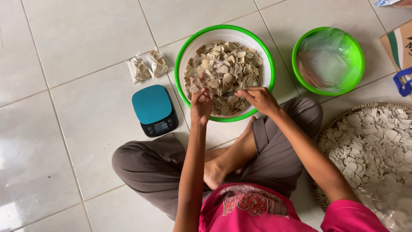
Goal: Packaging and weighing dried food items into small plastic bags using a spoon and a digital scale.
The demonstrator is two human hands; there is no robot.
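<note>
I sit cross-legged on a tiled floor. A white bowl with a green rim (267, 64) lies in front of me, heaped with pale, thin chips (229, 68). My left hand (201, 102) holds a small clear plastic bag (202, 68) open over the bowl, partly filled with chips. At the bowl's near edge my right hand (257, 98) pinches a few chips.
A small teal kitchen scale (154, 109) stands left of the bowl. Two small filled bags (148, 66) lie behind it. A green bowl with clear plastic bags (328, 60) sits at the right. A woven tray of chips (373, 146) lies beside my right knee. A cardboard box (399, 45) is at the far right.
</note>
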